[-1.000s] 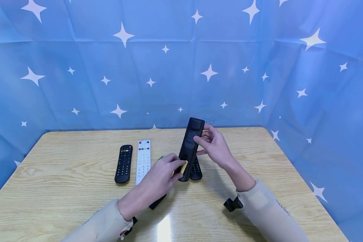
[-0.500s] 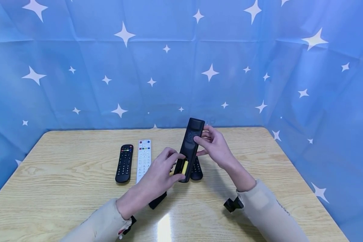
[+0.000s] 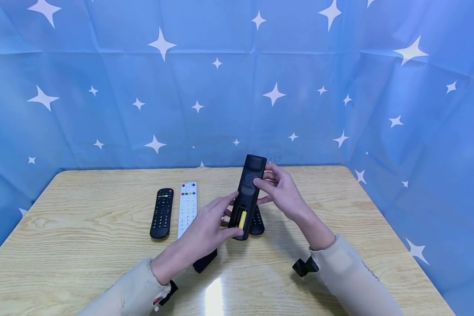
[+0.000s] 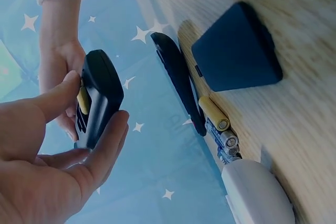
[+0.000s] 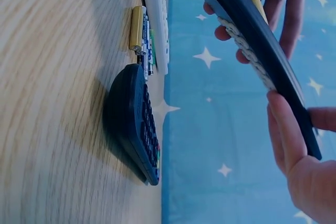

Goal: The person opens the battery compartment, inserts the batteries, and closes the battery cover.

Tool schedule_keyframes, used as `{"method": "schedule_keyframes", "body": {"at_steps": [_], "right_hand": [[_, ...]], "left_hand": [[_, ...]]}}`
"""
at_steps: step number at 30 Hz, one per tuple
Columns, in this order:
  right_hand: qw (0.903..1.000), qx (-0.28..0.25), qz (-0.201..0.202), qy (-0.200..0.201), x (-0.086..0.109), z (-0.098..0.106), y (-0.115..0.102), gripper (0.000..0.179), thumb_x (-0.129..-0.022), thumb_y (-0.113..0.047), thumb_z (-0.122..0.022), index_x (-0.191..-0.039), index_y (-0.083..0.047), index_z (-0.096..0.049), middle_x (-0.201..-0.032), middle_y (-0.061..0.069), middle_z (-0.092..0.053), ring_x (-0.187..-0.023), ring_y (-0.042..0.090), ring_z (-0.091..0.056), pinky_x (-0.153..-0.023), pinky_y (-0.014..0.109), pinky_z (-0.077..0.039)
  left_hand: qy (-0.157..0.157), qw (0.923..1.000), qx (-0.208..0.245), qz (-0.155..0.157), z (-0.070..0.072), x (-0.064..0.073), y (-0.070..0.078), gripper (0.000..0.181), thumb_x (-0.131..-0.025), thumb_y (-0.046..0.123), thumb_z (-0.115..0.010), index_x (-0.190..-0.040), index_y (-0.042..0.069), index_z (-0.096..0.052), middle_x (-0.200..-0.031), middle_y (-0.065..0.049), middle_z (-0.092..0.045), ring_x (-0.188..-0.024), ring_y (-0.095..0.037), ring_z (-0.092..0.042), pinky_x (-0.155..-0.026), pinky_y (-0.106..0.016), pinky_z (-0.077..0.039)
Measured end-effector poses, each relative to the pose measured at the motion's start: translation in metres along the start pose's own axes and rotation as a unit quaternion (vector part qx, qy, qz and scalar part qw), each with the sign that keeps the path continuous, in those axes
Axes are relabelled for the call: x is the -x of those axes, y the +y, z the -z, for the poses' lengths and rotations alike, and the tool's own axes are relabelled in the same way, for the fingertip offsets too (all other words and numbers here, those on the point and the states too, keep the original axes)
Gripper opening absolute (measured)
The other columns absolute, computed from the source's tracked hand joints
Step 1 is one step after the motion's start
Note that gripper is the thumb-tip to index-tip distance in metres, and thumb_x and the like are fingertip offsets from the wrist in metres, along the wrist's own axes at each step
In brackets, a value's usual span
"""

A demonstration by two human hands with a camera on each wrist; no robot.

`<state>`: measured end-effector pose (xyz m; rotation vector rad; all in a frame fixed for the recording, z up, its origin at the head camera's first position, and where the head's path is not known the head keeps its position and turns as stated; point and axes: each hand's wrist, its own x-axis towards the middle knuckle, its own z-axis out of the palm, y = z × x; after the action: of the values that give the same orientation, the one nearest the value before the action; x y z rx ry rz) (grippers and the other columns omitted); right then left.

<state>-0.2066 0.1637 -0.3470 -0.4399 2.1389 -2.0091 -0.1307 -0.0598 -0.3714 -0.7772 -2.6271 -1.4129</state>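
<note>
A black remote control [image 3: 248, 186] is held tilted above the table, its back facing up and the battery compartment uncovered. One yellow battery [image 3: 242, 220] lies in that compartment. My right hand [image 3: 280, 192] grips the upper part, thumb on the back and fingers beneath. At the lower end, my left hand [image 3: 207, 221] holds the remote with the thumb near the battery and fingers around the side and underneath. Beside a white remote [image 4: 257, 192], several loose batteries [image 4: 220, 121] rest on the table, near a dark flat piece with a small tab [image 4: 236, 51], resembling a battery cover.
Another black remote [image 3: 162, 213] lies at the left of the wooden table [image 3: 83, 263]. A further black remote [image 5: 136, 121] sits partly behind the held one. A blue curtain with white stars [image 3: 221, 118] stands behind the table.
My left fingers have moved off the battery and now hold the remote's lower side. The yellow battery shows more fully in the compartment. My right hand stays in about the same place.
</note>
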Motion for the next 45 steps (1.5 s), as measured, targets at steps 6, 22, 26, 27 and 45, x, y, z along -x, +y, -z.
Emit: {"method": "schedule_keyframes", "body": {"at_steps": [6, 22, 26, 27, 45], "right_hand": [[0.9999, -0.004, -0.001, -0.011, -0.0002, -0.0012, 0.0001, 0.043, -0.104, -0.005, -0.06, -0.143, 0.001, -0.045, -0.122, 0.028, -0.061, -0.108, 0.033, -0.068, -0.072, 0.053, -0.062], [0.9998, -0.001, 0.001, -0.018, -0.0003, -0.0033, -0.0017, 0.042, -0.104, -0.005, -0.059, -0.142, 0.002, -0.045, -0.121, 0.027, -0.062, -0.104, 0.031, -0.069, -0.071, 0.053, -0.062], [0.9998, 0.002, 0.002, -0.018, -0.0001, -0.0039, -0.0016, 0.041, -0.104, -0.005, -0.059, -0.142, 0.002, -0.046, -0.12, 0.027, -0.062, -0.102, 0.031, -0.069, -0.07, 0.053, -0.062], [0.9998, 0.003, 0.002, -0.018, 0.0002, -0.004, -0.0018, 0.04, -0.104, -0.005, -0.059, -0.141, 0.002, -0.046, -0.12, 0.027, -0.062, -0.102, 0.031, -0.069, -0.07, 0.053, -0.062], [0.9996, 0.027, 0.002, -0.011, 0.0009, -0.0071, -0.0056, 0.042, -0.103, -0.004, -0.062, -0.141, 0.001, -0.047, -0.106, 0.023, -0.062, -0.096, 0.029, -0.07, -0.07, 0.051, -0.062]], "left_hand": [[-0.009, 0.9997, 0.008, 0.019, 0.0007, -0.0005, -0.0013, 0.088, -0.082, 0.015, -0.088, -0.155, 0.006, -0.04, -0.132, -0.012, -0.059, -0.1, -0.018, -0.066, -0.077, -0.027, -0.059], [-0.015, 0.9988, 0.043, 0.019, 0.0018, -0.0008, -0.0012, 0.084, -0.083, 0.013, -0.088, -0.153, 0.007, -0.041, -0.12, -0.008, -0.06, -0.088, -0.01, -0.064, -0.07, -0.024, -0.058], [-0.013, 0.9989, 0.044, 0.012, 0.0012, -0.0008, -0.0019, 0.082, -0.083, 0.014, -0.088, -0.151, 0.006, -0.043, -0.117, -0.006, -0.06, -0.087, -0.01, -0.064, -0.07, -0.024, -0.058], [-0.013, 0.9989, 0.043, 0.011, 0.001, -0.0008, -0.0021, 0.082, -0.083, 0.015, -0.088, -0.151, 0.006, -0.043, -0.117, -0.006, -0.06, -0.087, -0.01, -0.064, -0.07, -0.024, -0.058], [-0.017, 0.9992, 0.034, 0.012, 0.0012, -0.0022, -0.0028, 0.076, -0.084, 0.014, -0.087, -0.146, 0.006, -0.044, -0.111, -0.005, -0.057, -0.083, -0.011, -0.061, -0.067, -0.027, -0.058]]}}
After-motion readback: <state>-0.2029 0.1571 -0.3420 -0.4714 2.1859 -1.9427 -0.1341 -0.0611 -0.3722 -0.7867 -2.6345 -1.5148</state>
